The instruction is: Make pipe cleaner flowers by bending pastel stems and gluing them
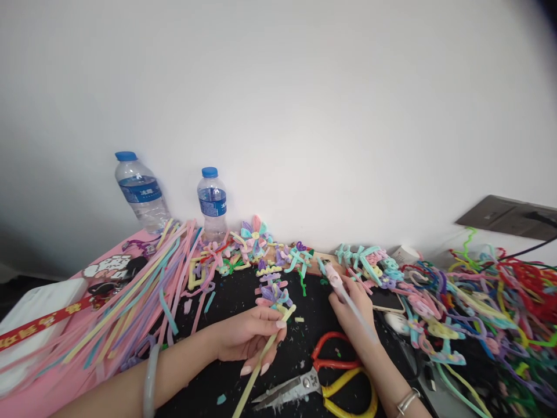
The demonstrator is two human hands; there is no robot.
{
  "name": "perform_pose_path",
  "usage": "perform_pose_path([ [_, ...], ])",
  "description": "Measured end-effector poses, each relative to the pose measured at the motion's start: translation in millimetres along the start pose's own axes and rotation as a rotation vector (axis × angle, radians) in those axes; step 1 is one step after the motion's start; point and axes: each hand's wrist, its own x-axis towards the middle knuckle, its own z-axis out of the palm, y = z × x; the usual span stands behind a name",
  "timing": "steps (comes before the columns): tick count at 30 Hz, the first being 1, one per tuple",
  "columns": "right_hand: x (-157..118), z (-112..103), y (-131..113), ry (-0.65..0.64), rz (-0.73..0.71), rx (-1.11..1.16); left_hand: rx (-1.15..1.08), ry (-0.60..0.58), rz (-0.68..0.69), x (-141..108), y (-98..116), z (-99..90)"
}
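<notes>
Pinching a pale-yellow fuzzy stem [252,374] just left of the scissors [314,380], the left hand [250,337] holds what looks light, soft and bendable, probably best gripped near its tip, while the right hand [357,306], beyond the scissors, grasps a pink pen-like tool [336,280].

The strip [251,384] at lower centre looks soft and fuzzy, like the stems [474,307] heaped at right. The rod [349,299] right of centre seems smooth, translucent plastic. Below, the scissors [317,381] pair dull metal blades with glossy plastic-looking handles. The bottles [212,202] at left are clear, shiny plastic; the wall [331,116] above is smooth, matt.
</notes>
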Motion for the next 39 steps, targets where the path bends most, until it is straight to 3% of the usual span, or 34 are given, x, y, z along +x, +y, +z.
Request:
perform_pose_path([
  [7,-6.0,-3.6,-5.9,-0.068,0.218,0.392,-0.035,0.015,0.060,0.5,-1.6,-3.1],
  [17,-16.3,2.1,-12.6,-0.259,0.267,0.948,-0.060,0.083,0.108,3.5,-3.8,-4.3],
  [22,-21.2,-7.9,-18.8,-0.357,0.229,0.968,-0.066,0.125,0.175,4.9,-4.3,-4.4],
  [26,-20.2,-14.3,-25.4,-0.474,0.091,0.952,-0.068,0.125,0.202,5.3,-4.4,-5.2],
  [31,-19.4,-9.8,-24.4,-0.398,0.041,0.896,-0.071,0.151,0.222,5.5,-5.3,-5.9],
  [39,-21.7,-5.0,-20.4,-0.377,0.026,0.872,-0.083,0.149,0.224,4.9,-4.0,-4.6],
])
